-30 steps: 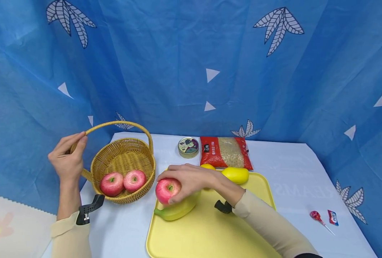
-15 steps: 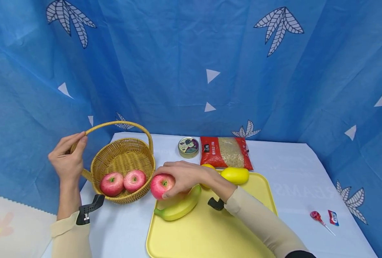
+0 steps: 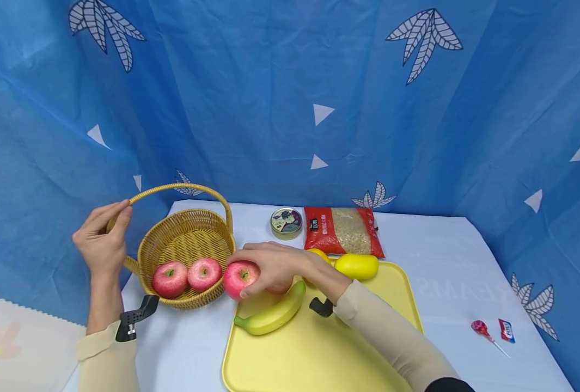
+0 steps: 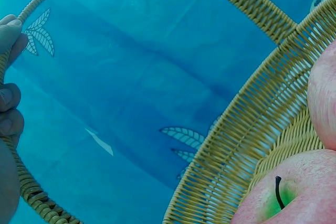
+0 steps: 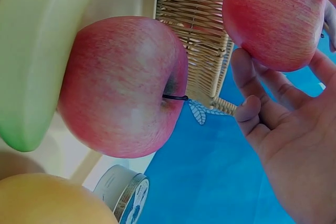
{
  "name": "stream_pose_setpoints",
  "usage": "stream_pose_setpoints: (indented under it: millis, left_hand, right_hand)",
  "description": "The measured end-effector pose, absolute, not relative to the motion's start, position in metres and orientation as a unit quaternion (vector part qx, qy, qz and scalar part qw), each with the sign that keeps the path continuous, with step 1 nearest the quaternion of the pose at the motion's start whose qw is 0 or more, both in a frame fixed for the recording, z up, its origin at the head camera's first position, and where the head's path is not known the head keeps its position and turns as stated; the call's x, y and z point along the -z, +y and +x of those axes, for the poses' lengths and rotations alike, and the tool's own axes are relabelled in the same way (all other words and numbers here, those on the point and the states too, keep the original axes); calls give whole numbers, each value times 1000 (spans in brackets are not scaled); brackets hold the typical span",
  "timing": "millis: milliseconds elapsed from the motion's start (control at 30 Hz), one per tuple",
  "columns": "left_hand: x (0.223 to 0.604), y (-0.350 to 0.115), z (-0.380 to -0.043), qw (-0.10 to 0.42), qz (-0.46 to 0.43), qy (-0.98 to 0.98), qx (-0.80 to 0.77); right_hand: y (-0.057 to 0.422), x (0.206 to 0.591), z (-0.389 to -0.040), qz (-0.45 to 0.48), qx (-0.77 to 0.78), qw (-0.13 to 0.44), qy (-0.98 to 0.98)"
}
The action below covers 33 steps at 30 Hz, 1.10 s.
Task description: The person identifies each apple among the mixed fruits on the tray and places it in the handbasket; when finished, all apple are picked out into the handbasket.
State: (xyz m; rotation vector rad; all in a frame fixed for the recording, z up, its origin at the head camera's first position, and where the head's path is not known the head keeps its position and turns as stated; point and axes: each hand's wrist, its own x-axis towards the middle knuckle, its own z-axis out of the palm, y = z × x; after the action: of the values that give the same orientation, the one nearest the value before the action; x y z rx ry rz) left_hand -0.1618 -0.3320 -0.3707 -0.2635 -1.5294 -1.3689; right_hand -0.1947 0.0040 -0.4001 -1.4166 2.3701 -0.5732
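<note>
My left hand [image 3: 102, 239] grips the arched handle [image 3: 182, 188] of a round wicker basket [image 3: 187, 218] on its left side; in the left wrist view the fingers wrap the handle. Two red apples [image 3: 170, 280] lie side by side in the basket. My right hand [image 3: 275, 267] holds another red apple [image 3: 239, 279] between thumb and fingers, raised just right of the basket rim. Beneath the right hand one more apple [image 5: 123, 87] sits on the yellow tray [image 3: 319, 354], against a banana [image 3: 273, 313].
A yellow mango-like fruit [image 3: 357, 267] and a rounder yellow fruit [image 5: 52, 200] lie at the tray's back edge. Behind stand a round tin [image 3: 286, 223] and a red bag of grain-like food [image 3: 343, 231]. A lollipop [image 3: 488, 336] and a small packet [image 3: 506, 330] lie at the right.
My right hand has carried its apple leftward and slightly up the view, from over the banana to beside the basket rim. The apple under that hand has come into sight. My left hand stays put.
</note>
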Motion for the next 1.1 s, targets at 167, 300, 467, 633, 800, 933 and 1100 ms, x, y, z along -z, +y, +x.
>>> stream_pose_setpoints:
  millis: [167,300,467,633,800,933,1100]
  left_hand:
    - [371,-333,-162,511,-110,-634,570]
    - [370,-332,-161,509,-110,-638,567]
    - [369,-331,-160,509,-109,-642,563]
    - [369,-331,-160,508,-109,-643,562]
    - [370,-331,-161,508,-105,-651,554]
    - [370,-331,-161,509,-106,-650,554]
    - [371,-332,-161,507,-102,-654,553]
  right_hand:
    - [0,399,-199,-504,201,159,825]
    - [-2,398,-203,-503,202,157,825]
    - [-4,397,-207,-501,203,150,828]
    - [-6,399,-210,-503,200,145,828]
    - [-9,400,-211,-500,203,139,830]
    - [-12,400,-213,-489,206,129,838]
    - [-17,399,-216,-480,215,128,841]
